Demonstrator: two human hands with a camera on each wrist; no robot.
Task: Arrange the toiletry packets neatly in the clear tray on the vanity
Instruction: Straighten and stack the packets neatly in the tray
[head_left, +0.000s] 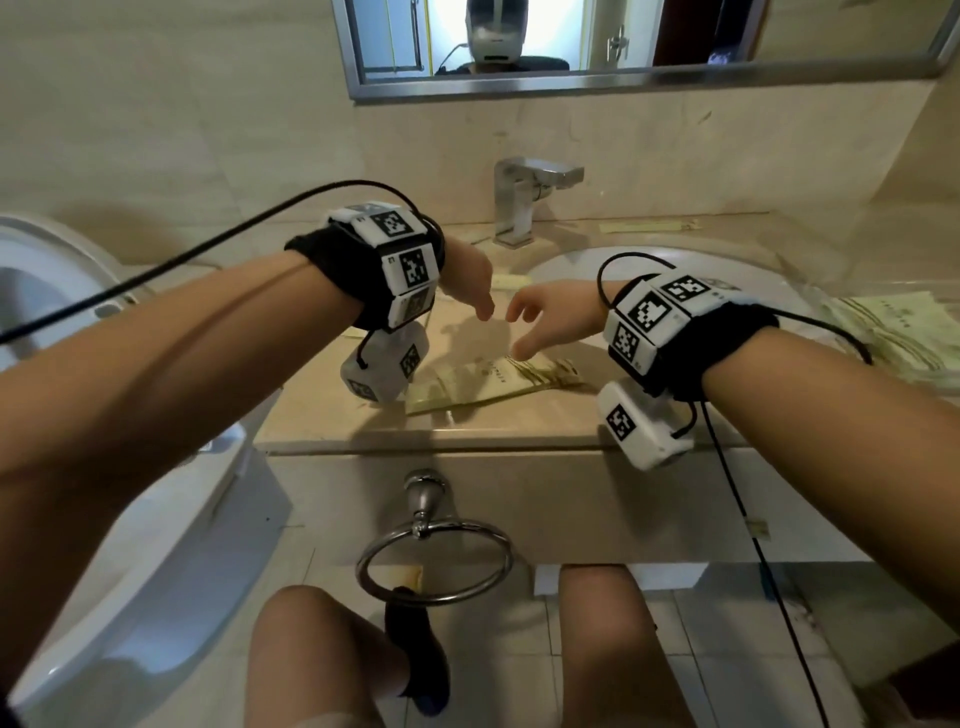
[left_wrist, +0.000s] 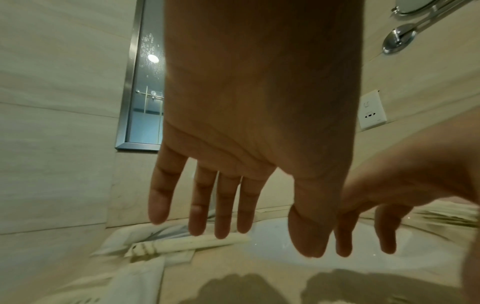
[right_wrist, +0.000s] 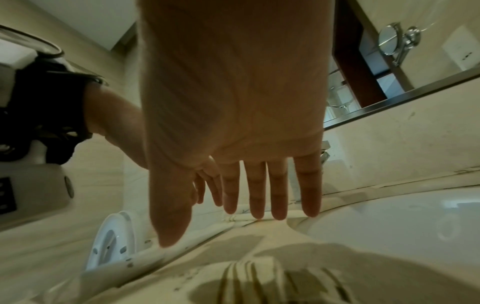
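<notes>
Both hands are hovering over the desk, fingertips nearly meeting above the marble. The left hand is hanging with its grip apart, fingers straight and spread in the left wrist view, holding nothing. The right hand is also showing its grip apart, fingers extended and relaxed in the right wrist view, touching nothing.

A cream toiletry packet with gold stripes is lying flat on the desk just below the right hand's thumb, near the front edge. A slim packet is lying behind the left hand, beside crumpled clear wrapping. Another long thin packet is resting at the back of the desk, right of the faucet. At the far right, a pile of pale green packets is sitting in what seems to be the clear tray, though its walls are hard to make out.

The white sink basin is lying between the hands and the tray. A toilet is standing at the left, a towel ring is hanging below the desk's front, and a mirror is hanging above.
</notes>
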